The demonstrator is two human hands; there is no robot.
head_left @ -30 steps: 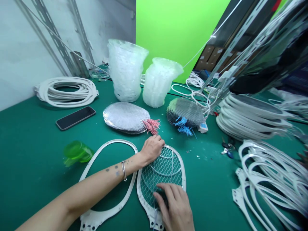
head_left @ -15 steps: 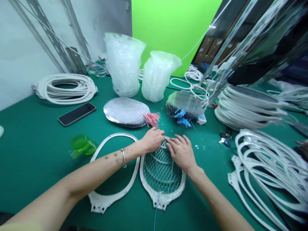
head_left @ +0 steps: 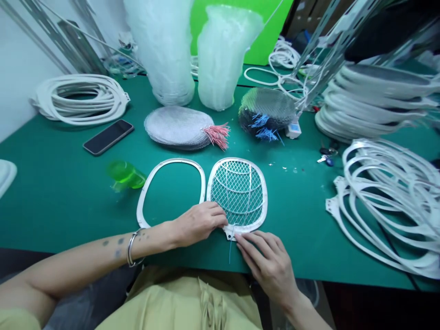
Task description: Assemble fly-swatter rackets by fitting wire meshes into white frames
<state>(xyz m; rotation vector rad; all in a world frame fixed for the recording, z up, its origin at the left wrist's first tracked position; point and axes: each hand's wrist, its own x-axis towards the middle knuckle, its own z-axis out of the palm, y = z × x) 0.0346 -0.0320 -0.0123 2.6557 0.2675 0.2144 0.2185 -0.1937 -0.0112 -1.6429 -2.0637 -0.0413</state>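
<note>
A white racket frame with a diamond mesh and curved white ribs [head_left: 237,188] lies on the green table, its neck toward me. My left hand [head_left: 201,223] is closed at the lower left of its rim, fingertips pressed together there. My right hand [head_left: 270,261] pinches the neck from the right, thumb and fingers close together. A thin blue wire [head_left: 230,252] hangs down from the neck between my hands. Just left lies a second white frame with no mesh [head_left: 140,204]; my left forearm hides its lower end.
Behind are a stack of silver mesh sheets [head_left: 175,126] with red wires and a darker mesh stack [head_left: 270,107] with blue wires. A phone [head_left: 108,137] and a green cup-like object [head_left: 125,174] lie left. White frames [head_left: 388,206] pile up right; tall translucent stacks [head_left: 222,59] stand behind.
Both hands have moved from the far end of the meshed frame to its near end, at the neck. The view has tilted down, showing the table edge and my clothes.
</note>
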